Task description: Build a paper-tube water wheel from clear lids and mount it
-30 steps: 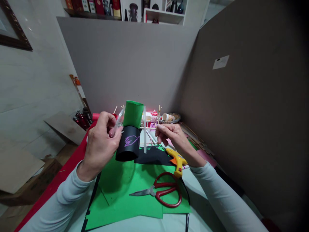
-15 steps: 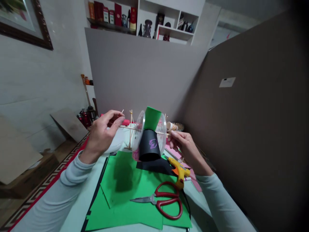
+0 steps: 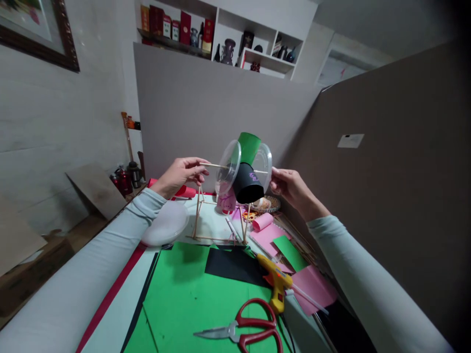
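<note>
A thin wooden skewer [image 3: 211, 165] runs through two clear plastic discs [image 3: 227, 169] with a green paper cup [image 3: 248, 146] and a black paper cup [image 3: 246, 184] fixed between them. My left hand [image 3: 180, 174] pinches the skewer's left end. My right hand [image 3: 290, 186] pinches its right end, beside the far disc. I hold the wheel in the air above a wooden stick frame [image 3: 200, 215] that stands on the table.
Green paper [image 3: 184, 304] covers the near table, with black paper [image 3: 231, 264], a yellow glue gun [image 3: 275, 282] and red scissors [image 3: 253, 328] on it. Pink paper [image 3: 312, 284] lies at the right, a white lid [image 3: 165, 228] at the left. Grey boards wall the back and right.
Both hands have lifted the skewer wheel up and away from me, over the stick frame. The wheel has turned, so the cups now lean to the right.
</note>
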`<state>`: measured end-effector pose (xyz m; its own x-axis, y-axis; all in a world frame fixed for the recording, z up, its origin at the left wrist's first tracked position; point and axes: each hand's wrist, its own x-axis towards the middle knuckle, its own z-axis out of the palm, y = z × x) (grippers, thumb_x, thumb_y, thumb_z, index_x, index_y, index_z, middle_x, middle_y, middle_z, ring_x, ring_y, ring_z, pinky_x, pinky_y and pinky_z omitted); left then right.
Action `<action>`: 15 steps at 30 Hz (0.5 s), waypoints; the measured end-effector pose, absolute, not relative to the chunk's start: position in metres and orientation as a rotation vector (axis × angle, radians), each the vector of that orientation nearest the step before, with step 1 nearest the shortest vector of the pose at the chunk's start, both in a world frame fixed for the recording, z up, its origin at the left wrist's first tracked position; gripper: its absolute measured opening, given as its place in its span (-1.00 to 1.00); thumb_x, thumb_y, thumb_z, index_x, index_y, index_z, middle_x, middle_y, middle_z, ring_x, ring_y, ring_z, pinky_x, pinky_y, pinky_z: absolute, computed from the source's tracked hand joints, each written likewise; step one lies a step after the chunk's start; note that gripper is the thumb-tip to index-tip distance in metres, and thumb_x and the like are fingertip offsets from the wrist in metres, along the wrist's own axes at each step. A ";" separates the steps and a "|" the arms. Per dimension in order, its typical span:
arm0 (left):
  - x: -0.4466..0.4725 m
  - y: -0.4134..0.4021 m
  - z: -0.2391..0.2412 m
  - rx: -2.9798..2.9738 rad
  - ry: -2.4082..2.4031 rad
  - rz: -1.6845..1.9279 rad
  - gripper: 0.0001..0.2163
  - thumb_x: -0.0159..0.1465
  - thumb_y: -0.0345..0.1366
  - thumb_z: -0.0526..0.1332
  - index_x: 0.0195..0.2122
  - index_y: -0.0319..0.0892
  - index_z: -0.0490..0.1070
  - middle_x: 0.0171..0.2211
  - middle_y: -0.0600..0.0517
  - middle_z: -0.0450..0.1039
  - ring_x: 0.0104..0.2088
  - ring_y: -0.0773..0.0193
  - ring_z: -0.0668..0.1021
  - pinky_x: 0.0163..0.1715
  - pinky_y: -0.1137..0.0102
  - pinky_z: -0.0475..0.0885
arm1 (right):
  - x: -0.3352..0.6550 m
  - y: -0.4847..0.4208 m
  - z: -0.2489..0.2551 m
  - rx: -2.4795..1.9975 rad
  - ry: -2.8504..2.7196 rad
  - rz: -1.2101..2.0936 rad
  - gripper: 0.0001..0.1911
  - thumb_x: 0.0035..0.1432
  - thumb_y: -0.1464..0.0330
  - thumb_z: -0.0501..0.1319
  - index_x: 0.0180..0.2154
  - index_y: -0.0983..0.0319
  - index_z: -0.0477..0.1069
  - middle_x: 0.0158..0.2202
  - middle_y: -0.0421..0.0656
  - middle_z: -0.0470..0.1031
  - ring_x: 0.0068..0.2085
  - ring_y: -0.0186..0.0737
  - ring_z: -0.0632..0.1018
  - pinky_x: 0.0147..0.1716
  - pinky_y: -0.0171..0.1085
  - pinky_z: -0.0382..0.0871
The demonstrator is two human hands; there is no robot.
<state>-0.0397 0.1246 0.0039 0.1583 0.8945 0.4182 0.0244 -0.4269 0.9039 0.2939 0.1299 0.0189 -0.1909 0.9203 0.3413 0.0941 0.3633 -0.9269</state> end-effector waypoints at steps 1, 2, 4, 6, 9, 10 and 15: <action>-0.039 0.132 0.005 1.617 0.894 1.396 -0.81 0.24 -0.28 0.36 -0.15 -0.22 0.61 -0.34 -0.07 0.60 -0.45 0.32 0.57 -0.34 0.32 0.55 | 0.295 0.142 0.018 -0.946 -1.587 0.987 -0.51 0.06 -0.03 0.45 -0.55 0.22 0.44 -0.67 -0.25 0.36 -0.66 -0.41 0.27 -0.67 -0.32 0.10; -0.038 0.140 0.005 1.602 0.895 1.418 -0.85 0.23 -0.31 0.36 -0.19 -0.22 0.62 -0.36 -0.05 0.59 -0.46 0.33 0.56 -0.34 0.33 0.55 | 0.295 0.154 0.017 -0.960 -1.597 0.986 -0.53 0.14 0.00 0.42 -0.51 0.24 0.45 -0.65 -0.26 0.37 -0.65 -0.41 0.28 -0.66 -0.33 0.14; -0.038 0.156 0.006 1.584 0.911 1.462 -0.90 0.21 -0.36 0.36 -0.26 -0.23 0.62 -0.41 -0.03 0.58 -0.49 0.34 0.53 -0.36 0.33 0.53 | 0.296 0.176 0.013 -0.997 -1.614 0.981 -0.60 0.31 0.07 0.34 -0.36 0.28 0.49 -0.52 -0.25 0.45 -0.57 -0.40 0.39 -0.57 -0.36 0.31; -0.038 0.172 0.006 1.583 0.939 1.498 -0.92 0.18 -0.37 0.37 -0.30 -0.22 0.62 -0.44 -0.01 0.57 -0.51 0.34 0.52 -0.38 0.34 0.51 | 0.295 0.195 0.009 -1.035 -1.626 0.971 -0.69 0.42 0.14 0.27 -0.10 0.29 0.51 -0.25 -0.17 0.56 -0.36 -0.32 0.56 -0.36 -0.28 0.53; -0.038 0.195 0.004 1.607 1.000 1.526 -0.93 0.12 -0.35 0.41 -0.37 -0.21 0.61 -0.48 -0.01 0.58 -0.50 0.30 0.52 -0.43 0.37 0.46 | 0.293 0.216 0.004 -1.075 -1.646 0.948 -0.65 0.42 0.17 0.27 0.09 0.26 0.47 0.01 -0.06 0.56 -0.10 -0.15 0.63 -0.13 -0.09 0.61; -0.038 0.201 0.003 1.620 1.023 1.529 -0.93 0.09 -0.34 0.42 -0.39 -0.20 0.61 -0.50 -0.01 0.58 -0.49 0.30 0.52 -0.44 0.39 0.43 | 0.293 0.221 0.003 -1.084 -1.655 0.938 -0.64 0.42 0.17 0.27 0.10 0.25 0.46 0.04 -0.05 0.56 -0.08 -0.13 0.63 -0.10 -0.07 0.61; -0.036 0.222 -0.004 1.679 1.124 1.538 -0.91 0.00 -0.30 0.44 -0.44 -0.16 0.63 -0.53 0.00 0.58 -0.46 0.28 0.51 -0.41 0.42 0.39 | 0.295 0.231 -0.005 -1.123 -1.714 0.894 -0.64 0.41 0.18 0.28 0.10 0.26 0.47 0.04 -0.05 0.56 -0.07 -0.12 0.63 -0.09 -0.06 0.60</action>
